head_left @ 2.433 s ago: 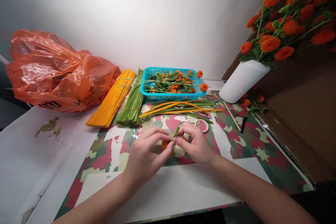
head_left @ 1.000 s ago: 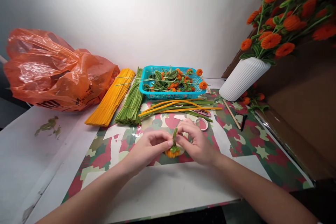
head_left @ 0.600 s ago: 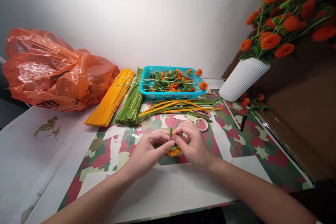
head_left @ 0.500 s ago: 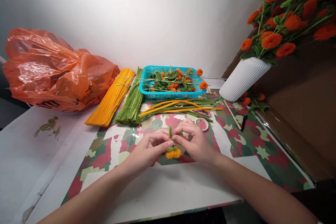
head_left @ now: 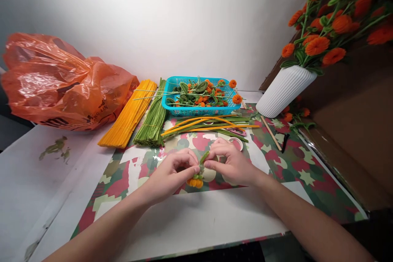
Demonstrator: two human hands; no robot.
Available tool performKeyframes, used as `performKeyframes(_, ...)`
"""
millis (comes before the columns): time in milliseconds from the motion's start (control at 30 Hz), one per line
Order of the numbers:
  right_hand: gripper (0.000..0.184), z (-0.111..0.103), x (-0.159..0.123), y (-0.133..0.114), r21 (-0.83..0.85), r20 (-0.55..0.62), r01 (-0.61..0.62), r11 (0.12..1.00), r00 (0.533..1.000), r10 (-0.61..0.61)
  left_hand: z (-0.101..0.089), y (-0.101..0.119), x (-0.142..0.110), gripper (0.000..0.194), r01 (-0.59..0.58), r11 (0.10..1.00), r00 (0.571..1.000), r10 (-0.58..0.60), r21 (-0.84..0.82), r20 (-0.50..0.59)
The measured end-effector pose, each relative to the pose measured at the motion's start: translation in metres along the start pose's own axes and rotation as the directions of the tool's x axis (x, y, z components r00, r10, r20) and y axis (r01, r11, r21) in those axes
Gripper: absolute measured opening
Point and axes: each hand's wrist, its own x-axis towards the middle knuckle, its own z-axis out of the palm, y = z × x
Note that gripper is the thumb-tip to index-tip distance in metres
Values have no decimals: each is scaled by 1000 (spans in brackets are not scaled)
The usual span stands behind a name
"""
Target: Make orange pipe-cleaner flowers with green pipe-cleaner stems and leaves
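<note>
A small yellow pipe-cleaner flower (head_left: 195, 182) with a green base hangs head down between my two hands, over the front of the camouflage-patterned mat. Thumb and fingers of my left hand (head_left: 175, 170) pinch it just above the green part. The green pipe-cleaner stem (head_left: 204, 156) sticks up and leans right, its upper end pinched by the thumb and fingertips of my right hand (head_left: 231, 162). Behind my right hand lies a roll of pale tape (head_left: 238, 143), partly covered by it.
Bundles of yellow (head_left: 129, 116) and green pipe cleaners (head_left: 151, 125) lie left of a blue basket (head_left: 201, 111) of orange flowers. Loose pipe cleaners (head_left: 211, 127) lie before it. An orange plastic bag (head_left: 67, 86) stands left; a white vase (head_left: 285, 92) and wooden stick (head_left: 271, 133) are right.
The flower head has shifted slightly left, and its stem has tipped from upright to leaning right. My right hand's fingertips have moved a little away from my left hand.
</note>
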Motion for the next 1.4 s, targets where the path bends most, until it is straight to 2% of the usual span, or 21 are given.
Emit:
performKeyframes(67,18,3,1,-4,38,-50,-121,992,991,123,4,1,-1,24,-123,960,977,162,252,-139)
performKeyframes(133,19,7,0,-9,114,-50,-257,960,963,264,8,-1,-2,21,-188,834,919,336,519,-207)
performKeyframes(200,21,11,-1,-13,232,-15,-362,903,927,376,11,-4,-2,18,-204,641,848,494,740,-194)
performKeyframes(267,24,15,-2,-14,395,34,-413,821,899,436,14,-6,-3,17,-188,452,790,597,872,-139)
performKeyframes(333,28,19,-4,-13,553,87,-425,717,885,457,15,-6,-4,16,-171,350,760,642,921,-102)
performKeyframes(367,29,21,-5,-12,608,103,-419,674,884,457,16,-5,-5,16,-170,345,753,649,923,-104)
performKeyframes(400,29,23,-5,-11,641,105,-406,651,887,450,16,-4,-5,17,-176,376,753,647,910,-122)
performKeyframes(467,26,24,-6,-10,623,64,-372,688,901,429,16,-1,-6,18,-215,535,777,601,817,-189)
performKeyframes(567,17,22,-5,-13,407,-102,-301,862,923,371,13,3,-8,19,-256,828,864,427,498,-266)
performKeyframes(600,15,21,-5,-14,329,-144,-278,902,930,339,12,4,-9,19,-251,893,896,361,373,-260)
performKeyframes(667,11,17,-3,-16,235,-170,-225,945,948,268,9,5,-9,21,-218,966,947,244,137,-211)
performKeyframes(733,12,13,-3,-15,199,-123,-147,969,977,173,6,3,-9,22,-159,984,981,148,-78,-123)
performKeyframes(800,15,9,-2,-11,183,-66,-54,982,996,67,2,0,-8,24,-23,967,1000,25,-255,5)
performKeyframes(833,18,8,-3,-9,193,-37,-14,981,999,21,1,-2,-8,25,64,946,995,-37,-317,90)
performKeyframes(933,23,7,-5,-6,266,13,33,963,999,-37,-4,-5,-7,28,275,879,927,-135,-389,351)
performKeyframes(1000,23,8,-6,-6,271,36,26,962,999,-37,-6,-5,-5,29,304,869,900,-127,-391,417)
performKeyframes(1067,21,10,-8,-10,209,20,16,978,1000,-21,-6,-2,-3,29,248,891,927,-103,-381,361)
performKeyframes(1167,17,13,-9,-16,68,-46,-4,998,999,7,-3,4,-1,27,63,952,986,-14,-298,164)
performKeyframes(1233,16,13,-9,-18,4,-84,-12,1000,996,12,-1,7,-1,26,-15,976,996,34,-218,80)
performKeyframes(1300,13,11,-8,-18,-21,-96,11,1000,995,-13,0,8,-1,26,-23,981,997,35,-193,62)
performKeyframes(1400,7,6,-7,-12,22,-30,106,994,994,-105,0,3,-3,26,55,953,990,-12,-297,143)
